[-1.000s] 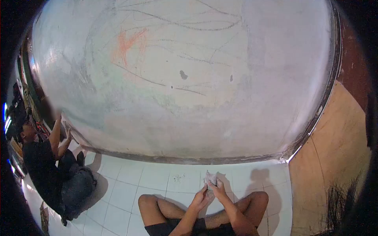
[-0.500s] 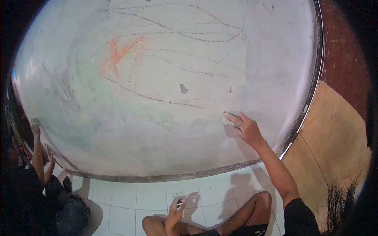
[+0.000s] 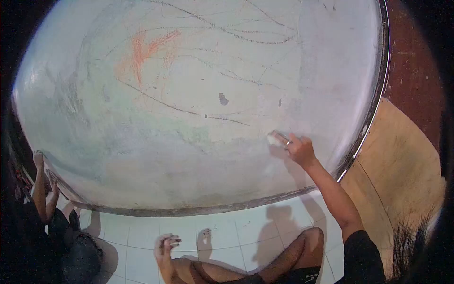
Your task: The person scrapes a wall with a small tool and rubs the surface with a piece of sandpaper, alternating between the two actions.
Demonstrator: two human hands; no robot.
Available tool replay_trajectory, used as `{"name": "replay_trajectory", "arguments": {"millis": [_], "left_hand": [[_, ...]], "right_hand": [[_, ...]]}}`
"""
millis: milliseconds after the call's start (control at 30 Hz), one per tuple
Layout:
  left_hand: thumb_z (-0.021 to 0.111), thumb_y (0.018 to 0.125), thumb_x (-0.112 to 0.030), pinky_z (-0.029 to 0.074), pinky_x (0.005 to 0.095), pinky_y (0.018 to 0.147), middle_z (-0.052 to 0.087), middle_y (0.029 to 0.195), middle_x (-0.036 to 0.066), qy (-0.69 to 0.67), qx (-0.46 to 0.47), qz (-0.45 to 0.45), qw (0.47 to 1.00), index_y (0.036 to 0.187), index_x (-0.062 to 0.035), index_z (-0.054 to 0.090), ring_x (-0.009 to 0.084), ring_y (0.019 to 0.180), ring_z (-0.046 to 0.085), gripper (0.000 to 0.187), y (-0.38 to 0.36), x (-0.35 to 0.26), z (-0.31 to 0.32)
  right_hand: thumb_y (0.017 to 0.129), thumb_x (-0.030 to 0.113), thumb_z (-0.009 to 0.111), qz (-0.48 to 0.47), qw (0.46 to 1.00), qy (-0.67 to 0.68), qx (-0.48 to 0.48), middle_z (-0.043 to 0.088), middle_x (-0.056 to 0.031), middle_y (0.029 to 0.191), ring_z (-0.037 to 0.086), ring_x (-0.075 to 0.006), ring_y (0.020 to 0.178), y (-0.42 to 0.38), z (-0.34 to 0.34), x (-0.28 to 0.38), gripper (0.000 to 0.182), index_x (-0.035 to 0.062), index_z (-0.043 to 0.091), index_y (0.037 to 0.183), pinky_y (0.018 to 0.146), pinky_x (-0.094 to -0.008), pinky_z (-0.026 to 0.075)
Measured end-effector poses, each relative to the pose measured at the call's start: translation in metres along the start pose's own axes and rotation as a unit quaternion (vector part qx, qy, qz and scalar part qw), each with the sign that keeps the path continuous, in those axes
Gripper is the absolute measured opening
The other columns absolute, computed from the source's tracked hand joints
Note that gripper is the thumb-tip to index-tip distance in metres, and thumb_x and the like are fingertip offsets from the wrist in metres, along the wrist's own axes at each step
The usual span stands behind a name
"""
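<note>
A large pale upright surface [image 3: 227,156] fills the upper view, marked with orange scribble [image 3: 151,45], dark curved lines and small dark patches. My right hand [image 3: 300,148] wears a ring and presses a small white pad [image 3: 273,138] against it, right of the lowest dark line. The pad's far side is hidden by my fingers. Down at the left, my left hand [image 3: 165,244] hovers over the floor beside my bent knee, fingers loosely curled and apart, with no object showing in them.
White floor tiles [image 3: 146,236] lie below the surface's dark bottom border [image 3: 175,211]. Another person's hands [image 3: 39,160] touch the surface's lower left edge. A tan panel [image 3: 397,142] stands at the right, with dark bristles [image 3: 407,246] in front of it.
My left hand has swung left, past my knee. My right hand with the white pad has shifted slightly up and right. The view has tilted down a little.
</note>
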State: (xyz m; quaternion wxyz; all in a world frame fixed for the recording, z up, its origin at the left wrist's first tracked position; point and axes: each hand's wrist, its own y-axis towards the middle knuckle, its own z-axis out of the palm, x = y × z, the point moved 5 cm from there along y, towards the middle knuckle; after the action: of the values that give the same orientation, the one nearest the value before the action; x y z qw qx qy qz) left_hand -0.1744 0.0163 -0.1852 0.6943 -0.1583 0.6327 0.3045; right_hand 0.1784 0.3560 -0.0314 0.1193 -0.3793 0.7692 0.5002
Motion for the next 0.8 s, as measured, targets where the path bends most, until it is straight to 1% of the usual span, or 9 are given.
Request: {"name": "replay_trajectory", "arguments": {"millis": [100,300,333,400,567,633,667,733,800], "left_hand": [[0.050,0.097,-0.029,0.049,0.0355,0.081,0.062,0.099,0.013,-0.007,-0.028,0.065,0.997,0.107,-0.0003,0.056,0.0228,0.090,0.062,0.031,0.004,-0.026,-0.011],[0.050,0.096,-0.028,0.050,0.0350,0.078,0.060,0.092,0.012,-0.036,-0.173,0.081,0.981,0.107,0.0016,0.054,0.0227,0.084,0.061,0.031,-0.009,0.033,-0.071],[0.052,0.095,-0.027,0.052,0.0334,0.074,0.060,0.088,0.011,-0.100,-0.107,0.051,0.988,0.108,0.0010,0.053,0.0230,0.080,0.062,0.031,-0.008,0.074,-0.080],[0.053,0.095,-0.030,0.052,0.0312,0.070,0.062,0.084,0.012,-0.021,-0.078,-0.027,0.996,0.103,0.0000,0.056,0.0246,0.079,0.064,0.032,-0.023,0.069,-0.047],[0.057,0.093,-0.031,0.050,0.0327,0.075,0.065,0.085,0.012,0.236,-0.036,-0.087,0.967,0.098,-0.0012,0.059,0.0228,0.082,0.065,0.030,-0.044,-0.008,0.048],[0.056,0.094,-0.026,0.050,0.0323,0.076,0.064,0.086,0.012,0.192,0.012,-0.088,0.977,0.099,0.0000,0.059,0.0212,0.081,0.063,0.026,-0.044,0.028,0.048],[0.055,0.094,-0.023,0.050,0.0321,0.076,0.064,0.086,0.011,0.112,0.047,-0.102,0.987,0.099,0.0006,0.058,0.0204,0.081,0.063,0.024,-0.043,0.069,0.037],[0.055,0.094,-0.017,0.050,0.0316,0.076,0.063,0.087,0.011,0.029,0.076,-0.107,0.991,0.099,0.0019,0.058,0.0188,0.081,0.062,0.020,-0.039,0.109,0.040],[0.055,0.094,-0.013,0.049,0.0309,0.076,0.063,0.086,0.010,0.032,0.066,-0.089,0.993,0.098,0.0023,0.058,0.0174,0.080,0.061,0.016,-0.034,0.107,0.049]], "right_hand": [[0.070,0.018,0.067,0.078,0.996,0.027,-0.025,0.055,-0.0053,0.077,0.051,-0.0212,0.046,0.008,-0.014,-0.001,0.064,0.0242,0.054,0.132,0.044,-0.0331,0.043],[0.077,0.020,0.061,-0.056,0.998,0.013,0.002,0.055,-0.0008,0.067,0.047,-0.0145,0.041,0.006,-0.005,0.032,0.059,0.0270,0.051,0.135,0.038,-0.0312,0.041],[0.077,0.020,0.061,-0.009,1.000,0.013,-0.006,0.054,-0.0010,0.065,0.047,-0.0143,0.042,0.010,-0.010,0.016,0.059,0.0256,0.050,0.135,0.038,-0.0311,0.041],[0.078,0.019,0.061,0.085,0.996,0.020,-0.018,0.052,-0.0013,0.060,0.047,-0.0140,0.042,0.017,-0.022,-0.007,0.059,0.0228,0.050,0.136,0.038,-0.0309,0.041],[0.077,0.020,0.061,0.013,0.996,0.076,-0.034,0.050,-0.0009,0.057,0.051,-0.0171,0.043,0.007,0.003,0.023,0.061,0.0218,0.048,0.137,0.039,-0.0330,0.042],[0.078,0.019,0.061,-0.038,0.999,0.016,-0.028,0.051,-0.0014,0.058,0.051,-0.0181,0.043,0.007,-0.004,0.002,0.061,0.0213,0.048,0.138,0.040,-0.0340,0.043],[0.079,0.019,0.059,0.056,0.998,0.023,0.002,0.052,-0.0026,0.060,0.053,-0.0192,0.045,0.014,-0.017,-0.010,0.060,0.0208,0.048,0.138,0.040,-0.0356,0.044],[0.079,0.023,0.062,0.065,0.997,0.034,-0.018,0.055,-0.0024,0.066,0.053,-0.0184,0.046,0.008,0.005,-0.001,0.056,0.0217,0.051,0.134,0.040,-0.0346,0.042],[0.085,0.026,0.061,0.019,0.996,0.082,0.001,0.057,-0.0036,0.064,0.053,-0.0183,0.045,0.008,-0.004,0.031,0.047,0.0208,0.054,0.132,0.037,-0.0334,0.041]]}}
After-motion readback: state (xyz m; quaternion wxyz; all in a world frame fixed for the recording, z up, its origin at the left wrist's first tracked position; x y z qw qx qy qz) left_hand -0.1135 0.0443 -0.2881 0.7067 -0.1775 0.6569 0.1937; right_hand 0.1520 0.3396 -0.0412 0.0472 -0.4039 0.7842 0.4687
